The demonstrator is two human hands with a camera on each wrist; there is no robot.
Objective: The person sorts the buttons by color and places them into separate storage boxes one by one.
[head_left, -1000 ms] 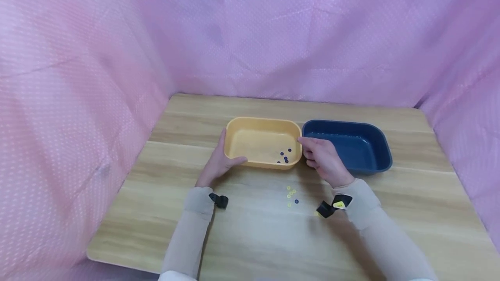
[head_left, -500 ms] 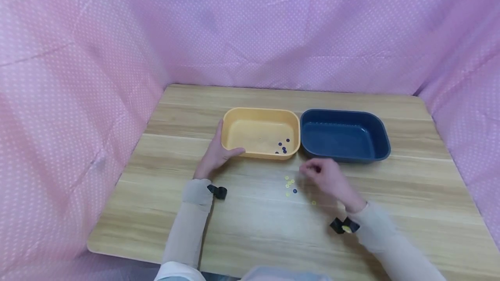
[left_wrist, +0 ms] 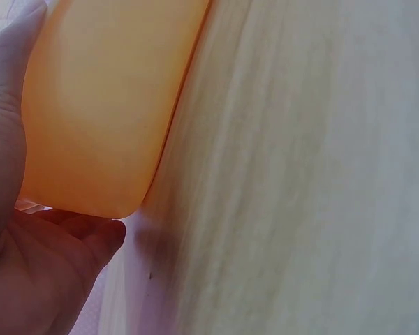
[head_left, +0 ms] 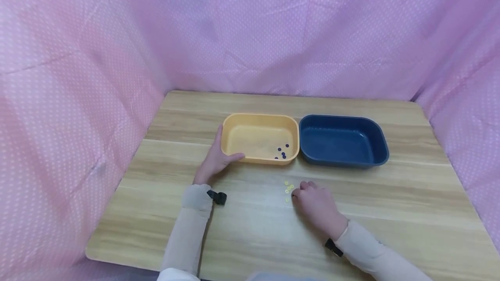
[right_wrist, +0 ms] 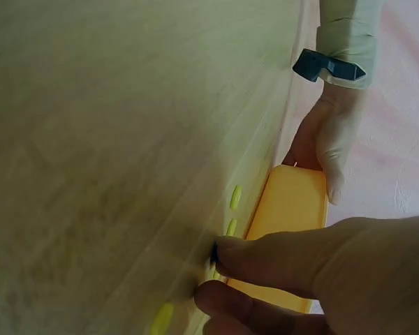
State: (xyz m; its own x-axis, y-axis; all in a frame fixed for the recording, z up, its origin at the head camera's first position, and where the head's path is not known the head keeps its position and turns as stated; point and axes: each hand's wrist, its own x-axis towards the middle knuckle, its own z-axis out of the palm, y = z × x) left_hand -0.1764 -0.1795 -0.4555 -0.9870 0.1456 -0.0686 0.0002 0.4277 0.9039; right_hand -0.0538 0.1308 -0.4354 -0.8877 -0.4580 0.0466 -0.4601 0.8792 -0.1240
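In the head view, my left hand grips the left end of a yellow plastic box. Its thumb lies along the front rim, and the fingers pass round the end wall, as the left wrist view also shows. Several small dark blue round pieces lie inside, toward the right front corner. On the table, my right hand has its fingers curled and pinches another small dark blue disc at the thumb tip; the index fingertip is hidden. Several small yellow ring-like pieces lie just left of these fingertips.
A dark blue plastic box stands directly right of the yellow one. One separate yellow piece lies near the right hand. Pink dotted sheeting surrounds the wooden table.
My right hand has come from the yellow box's right rim back and down to the table, onto the dark blue disc. The left hand keeps its grip on the box.
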